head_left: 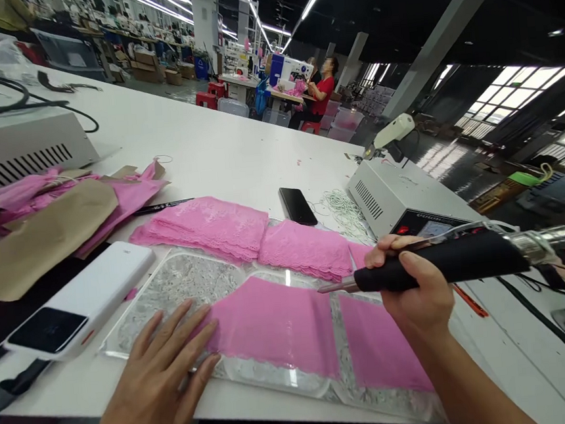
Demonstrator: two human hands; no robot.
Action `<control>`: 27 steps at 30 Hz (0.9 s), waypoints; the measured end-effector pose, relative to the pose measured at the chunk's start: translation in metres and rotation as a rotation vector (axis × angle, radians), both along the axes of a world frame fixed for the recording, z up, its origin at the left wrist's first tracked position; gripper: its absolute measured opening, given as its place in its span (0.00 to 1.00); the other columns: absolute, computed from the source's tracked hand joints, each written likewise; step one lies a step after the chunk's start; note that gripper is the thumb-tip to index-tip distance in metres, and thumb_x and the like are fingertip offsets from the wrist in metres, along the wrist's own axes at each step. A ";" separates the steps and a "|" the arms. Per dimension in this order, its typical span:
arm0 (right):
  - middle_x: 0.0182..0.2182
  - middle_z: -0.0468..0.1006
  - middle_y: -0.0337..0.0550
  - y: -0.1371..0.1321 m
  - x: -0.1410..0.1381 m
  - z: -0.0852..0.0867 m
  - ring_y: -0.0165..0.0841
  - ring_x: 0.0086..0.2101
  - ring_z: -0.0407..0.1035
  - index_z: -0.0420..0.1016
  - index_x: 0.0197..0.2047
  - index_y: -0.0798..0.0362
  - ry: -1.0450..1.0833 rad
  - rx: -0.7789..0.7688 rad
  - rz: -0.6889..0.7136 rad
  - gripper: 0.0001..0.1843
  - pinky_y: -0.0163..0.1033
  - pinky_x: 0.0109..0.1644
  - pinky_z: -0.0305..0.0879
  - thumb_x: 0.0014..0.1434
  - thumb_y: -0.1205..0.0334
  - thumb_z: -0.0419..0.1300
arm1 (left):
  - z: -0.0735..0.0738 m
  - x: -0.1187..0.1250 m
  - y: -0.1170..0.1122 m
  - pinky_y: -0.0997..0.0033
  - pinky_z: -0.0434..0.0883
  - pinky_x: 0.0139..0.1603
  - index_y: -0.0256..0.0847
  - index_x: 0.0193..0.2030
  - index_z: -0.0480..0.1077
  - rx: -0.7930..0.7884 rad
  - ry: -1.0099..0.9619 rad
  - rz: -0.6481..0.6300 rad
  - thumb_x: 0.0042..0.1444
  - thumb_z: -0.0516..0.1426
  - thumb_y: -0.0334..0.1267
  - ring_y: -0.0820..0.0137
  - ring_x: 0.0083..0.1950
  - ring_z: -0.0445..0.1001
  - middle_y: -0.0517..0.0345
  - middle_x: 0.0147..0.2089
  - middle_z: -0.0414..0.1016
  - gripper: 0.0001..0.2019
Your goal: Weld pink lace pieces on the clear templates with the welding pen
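Observation:
My right hand (417, 286) grips a black-handled tool (445, 265) with a thin metal tip, which points left at the upper right corner of a pink fabric piece (277, 324). Whether the tip touches the cloth I cannot tell. Flat, with its fingers stretched out, my left hand (162, 367) rests at that piece's left edge. Under the cloth lies a patterned grey board (190, 283) with a clear, shiny cover. A second pink piece (380, 342) is on its right part, partly hidden by my right forearm. Pink lace stacks (214, 228) lie along the far edge.
A white device with a dark screen (77, 302) sits at left, beside brown paper (46, 226) and pink cloth. Beyond the lace are a black phone (296, 206), tangled pale thread (344, 210) and a grey control box (400, 195). An orange cutter (471, 300) lies at right. A person in red (322, 95) sits farther back.

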State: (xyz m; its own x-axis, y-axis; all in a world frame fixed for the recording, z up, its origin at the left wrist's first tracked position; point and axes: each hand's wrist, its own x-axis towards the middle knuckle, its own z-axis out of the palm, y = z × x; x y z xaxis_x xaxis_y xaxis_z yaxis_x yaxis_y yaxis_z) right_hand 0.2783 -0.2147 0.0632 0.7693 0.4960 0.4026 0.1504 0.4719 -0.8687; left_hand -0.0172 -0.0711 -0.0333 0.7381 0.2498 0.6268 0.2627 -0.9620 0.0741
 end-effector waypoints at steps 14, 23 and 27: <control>0.29 0.69 0.39 -0.032 0.007 -0.008 0.27 0.23 0.65 0.72 0.29 0.53 0.013 -0.010 -0.018 0.06 0.38 0.27 0.65 0.46 0.60 0.62 | 0.015 0.010 -0.028 0.47 0.53 0.72 0.44 0.61 0.65 -0.069 -0.006 -0.140 0.60 0.55 0.28 0.59 0.69 0.61 0.53 0.62 0.71 0.22; 0.29 0.69 0.39 -0.034 0.003 -0.009 0.27 0.23 0.65 0.72 0.30 0.51 -0.008 -0.011 0.022 0.05 0.39 0.27 0.66 0.48 0.60 0.61 | 0.023 0.028 -0.058 0.48 0.50 0.73 0.40 0.56 0.69 -0.117 0.032 -0.274 0.61 0.54 0.26 0.60 0.70 0.59 0.52 0.61 0.71 0.18; 0.29 0.69 0.39 -0.035 0.002 -0.010 0.27 0.23 0.65 0.73 0.31 0.51 0.000 -0.009 0.036 0.05 0.39 0.27 0.67 0.48 0.61 0.61 | 0.024 0.030 -0.061 0.49 0.49 0.73 0.40 0.58 0.69 -0.083 0.085 -0.299 0.60 0.55 0.28 0.60 0.70 0.58 0.52 0.61 0.71 0.19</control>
